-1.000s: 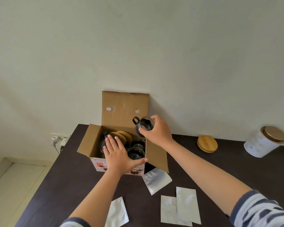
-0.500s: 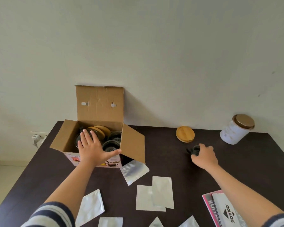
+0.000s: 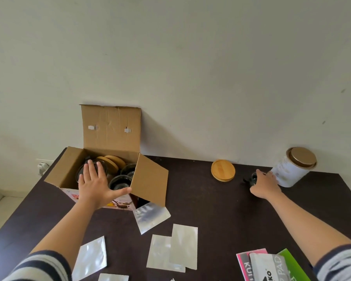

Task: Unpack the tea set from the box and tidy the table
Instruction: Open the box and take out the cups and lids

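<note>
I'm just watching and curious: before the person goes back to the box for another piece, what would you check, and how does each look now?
1. Glass cup set on the table: cannot tell, right hand covers it.
2. Cup clear of the white tin: not ok, very close.
3. Box steadied: ok, left hand on it.
4. Pieces left inside: ok, several visible.
5. Wooden lid out of the way: ok.

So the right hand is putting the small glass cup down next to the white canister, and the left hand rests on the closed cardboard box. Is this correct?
Not quite: the cardboard box is open, not closed. In the head view its lid flap stands up against the wall and glass pieces and wooden lids show inside. The rest holds: the left hand rests on it, and the right hand has the small glass cup beside the white canister.
</note>
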A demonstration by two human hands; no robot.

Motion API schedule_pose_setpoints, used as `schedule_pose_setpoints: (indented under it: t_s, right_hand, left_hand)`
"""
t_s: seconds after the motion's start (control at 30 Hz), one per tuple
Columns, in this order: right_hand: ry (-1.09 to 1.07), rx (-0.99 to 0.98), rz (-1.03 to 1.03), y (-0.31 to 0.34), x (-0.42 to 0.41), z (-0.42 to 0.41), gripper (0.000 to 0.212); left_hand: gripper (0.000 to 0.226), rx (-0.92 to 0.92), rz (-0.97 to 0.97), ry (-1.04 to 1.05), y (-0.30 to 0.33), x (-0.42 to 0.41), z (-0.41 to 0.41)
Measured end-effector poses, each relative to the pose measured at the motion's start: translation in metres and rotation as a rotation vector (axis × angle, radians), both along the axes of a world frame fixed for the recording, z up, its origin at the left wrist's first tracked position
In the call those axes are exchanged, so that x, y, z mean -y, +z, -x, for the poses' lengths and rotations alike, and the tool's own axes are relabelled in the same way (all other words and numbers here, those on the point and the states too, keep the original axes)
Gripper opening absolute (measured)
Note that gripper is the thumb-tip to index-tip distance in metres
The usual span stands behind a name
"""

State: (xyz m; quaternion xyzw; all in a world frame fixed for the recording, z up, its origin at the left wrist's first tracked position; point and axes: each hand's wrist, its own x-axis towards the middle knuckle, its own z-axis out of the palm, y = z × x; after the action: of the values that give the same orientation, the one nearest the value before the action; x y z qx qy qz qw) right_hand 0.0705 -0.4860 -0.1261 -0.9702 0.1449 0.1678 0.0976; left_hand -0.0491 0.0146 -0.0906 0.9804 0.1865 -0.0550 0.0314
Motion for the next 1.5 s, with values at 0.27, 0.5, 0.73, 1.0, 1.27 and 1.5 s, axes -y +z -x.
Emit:
schedule_pose_setpoints:
  t_s: [0.27, 0.5, 0.73, 1.0, 1.27, 1.5]
  right_hand:
    - [0.080, -0.005, 0.028, -0.004, 0.013, -0.042, 0.083]
    - [0.135, 0.014, -0.001, -0.012, 0.018, -0.057, 0.085]
    - [0.152, 0.074, 0.023, -0.019, 0.018, -0.056, 0.085]
    - [0.204, 0.137, 0.109, -0.013, -0.001, -0.044, 0.080]
    - [0.433, 0.252, -0.246, 0.033, -0.111, 0.018, 0.051]
    - [0.627, 0.247, -0.624, 0.078, -0.249, 0.068, 0.042]
  left_hand:
    - [0.154, -0.014, -0.036, 0.003, -0.001, 0.000, -0.001]
    - [0.153, -0.025, -0.048, -0.004, -0.001, 0.000, -0.002]
    - [0.154, -0.037, -0.043, 0.013, 0.001, 0.003, -0.002]
    - [0.155, -0.034, -0.039, 0.011, 0.002, 0.002, -0.001]
    - [0.155, -0.038, -0.017, 0.005, 0.001, 0.005, -0.004]
    - [0.157, -0.021, 0.032, -0.012, 0.009, 0.004, 0.000]
